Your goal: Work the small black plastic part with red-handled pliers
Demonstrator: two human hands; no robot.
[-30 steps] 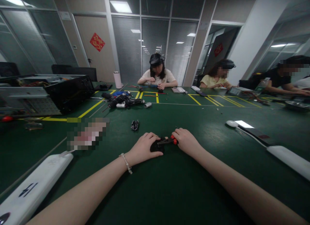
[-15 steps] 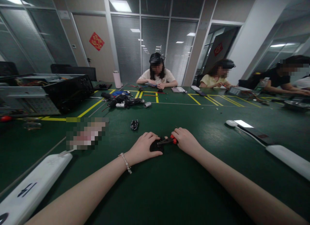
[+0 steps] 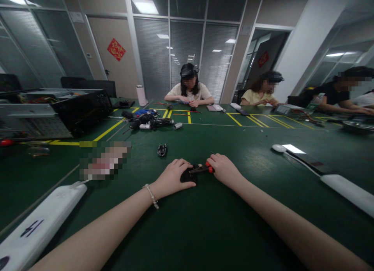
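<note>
Green table [image 3: 187, 232] spreads under everything. Open computer case [image 3: 58, 111] stands at far left, well apart from hands. Left hand [image 3: 174, 176] is clamped on black part, thumb at near side, fingers at far side. Right hand [image 3: 223, 169] is closed around red handles of pliers [image 3: 201, 169]; their nose reaches over black part [image 3: 188, 176], which lies on table between hands. If jaws pinch it, cannot tell. Smaller black-silver piece [image 3: 161, 150] lies beyond left hand.

Left hand [image 3: 173, 176] hides perhaps half the black piece [image 3: 187, 177]
</note>
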